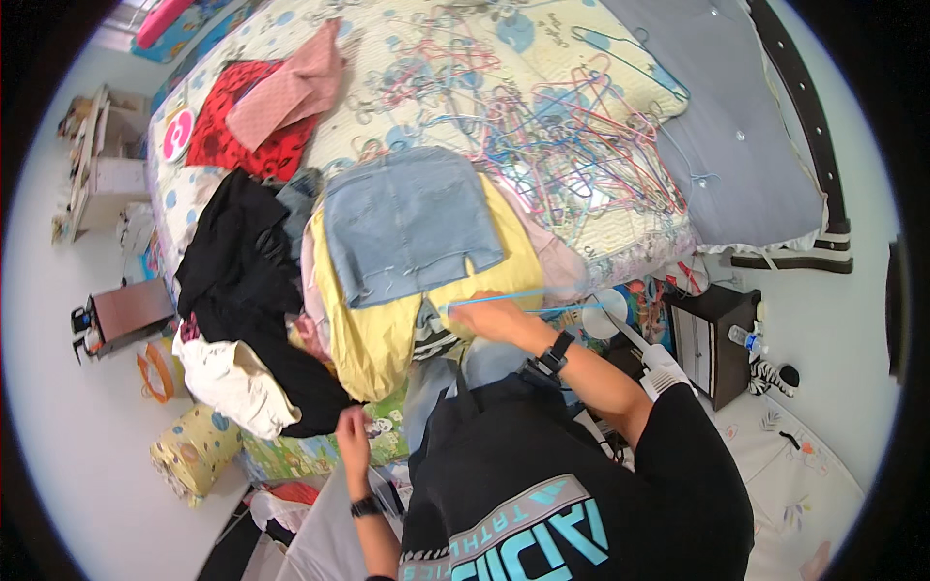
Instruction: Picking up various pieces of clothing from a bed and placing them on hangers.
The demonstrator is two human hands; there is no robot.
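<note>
My right hand (483,317) holds a thin blue clothes hanger (527,298), blurred by motion, over the near edge of a pile of clothes. Just beyond it lies a light blue denim garment (410,225) with a frayed hem, spread flat on a yellow garment (378,348). Pale pink cloth (548,254) shows beneath the yellow one. On the other side, my left hand (353,427) is at the lower edge of a black garment (243,254); its fingers are blurred, and I cannot tell whether they grip the cloth. A white garment (232,381) lies beside the black one.
Many coloured hangers (552,145) lie tangled on the patterned bed cover (349,138). Red cloth (254,156) and pink cloth (290,94) lie at the far left. A white fan (661,367) stands close to my right arm. A dark cabinet (708,348) is farther right.
</note>
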